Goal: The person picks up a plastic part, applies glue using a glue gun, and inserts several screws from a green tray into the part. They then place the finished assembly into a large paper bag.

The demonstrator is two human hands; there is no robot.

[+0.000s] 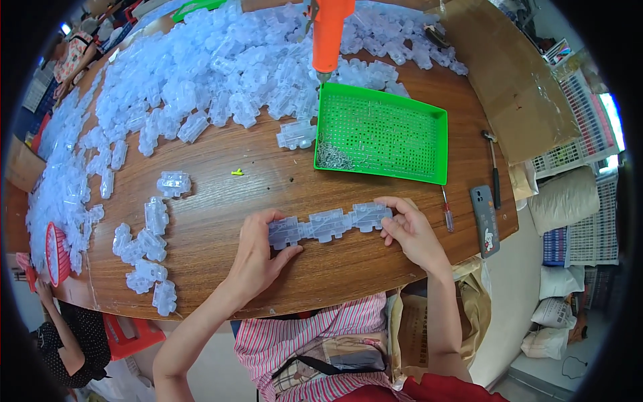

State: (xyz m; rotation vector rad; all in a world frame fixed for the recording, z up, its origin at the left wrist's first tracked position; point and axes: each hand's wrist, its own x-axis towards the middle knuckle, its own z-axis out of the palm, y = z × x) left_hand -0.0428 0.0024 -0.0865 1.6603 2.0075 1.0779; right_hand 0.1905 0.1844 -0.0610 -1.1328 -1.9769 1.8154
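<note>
A row of three clear plastic parts [326, 225] lies end to end on the brown table in front of me. My left hand [258, 248] grips the row's left end, thumb at the near side and fingers at the far side. My right hand [410, 231] pinches the right end between thumb and fingers. Beyond the row stands a green perforated tray [382, 134] with a heap of small screws [333, 157] in its near left corner. An orange electric screwdriver [331, 37] hangs point down over the tray's far left corner.
A big pile of clear plastic parts [201, 67] covers the table's far side and left. Several loose ones [156, 216] sit left of my left hand. A hand screwdriver [449, 218], a phone [485, 221] and a hammer-like tool [494, 167] lie right. Cardboard [516, 80] stands beyond. Other people sit at left.
</note>
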